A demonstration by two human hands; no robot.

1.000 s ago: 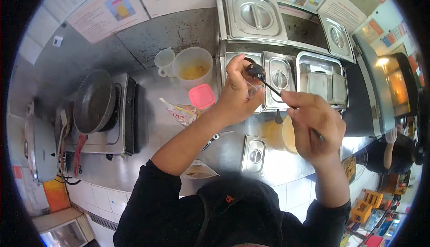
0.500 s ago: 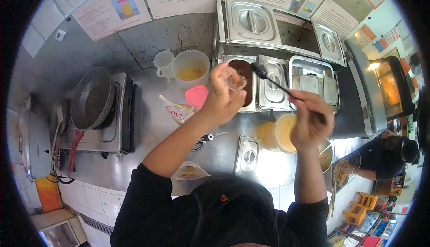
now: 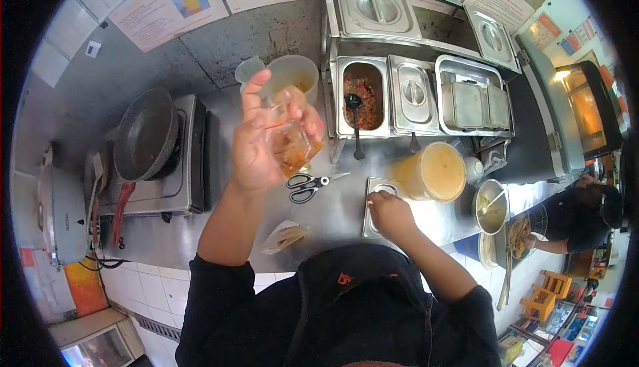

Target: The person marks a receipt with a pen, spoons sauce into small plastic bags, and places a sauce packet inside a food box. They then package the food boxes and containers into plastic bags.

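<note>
Raised over the counter, my left hand (image 3: 249, 157) is closed around a small clear plastic bag (image 3: 291, 151) with reddish-brown sauce in its lower part. My right hand (image 3: 391, 217) is on the steel lid (image 3: 382, 186) lying on the counter, fingers closed over its middle, where the handle is hidden. Beyond it, the open steel food pan (image 3: 346, 115) holds a chunky reddish-brown sauce (image 3: 365, 91). A black ladle (image 3: 355, 117) rests in that pan, its handle hanging over the front edge. Black-handled scissors (image 3: 307, 186) lie between my hands.
A lidded tub of yellowish content (image 3: 436, 173) stands right of my right hand. Left are a frying pan (image 3: 148, 134) and stove (image 3: 190, 187). Covered pans (image 3: 414, 94) fill the rack. A small packet (image 3: 285, 236) lies near the front edge. A co-worker (image 3: 579, 217) is at far right.
The black ladle has left my right hand and now rests in the sauce pan. My right hand has moved down to the lid. My left hand has moved left, away from the pan, with the bag.
</note>
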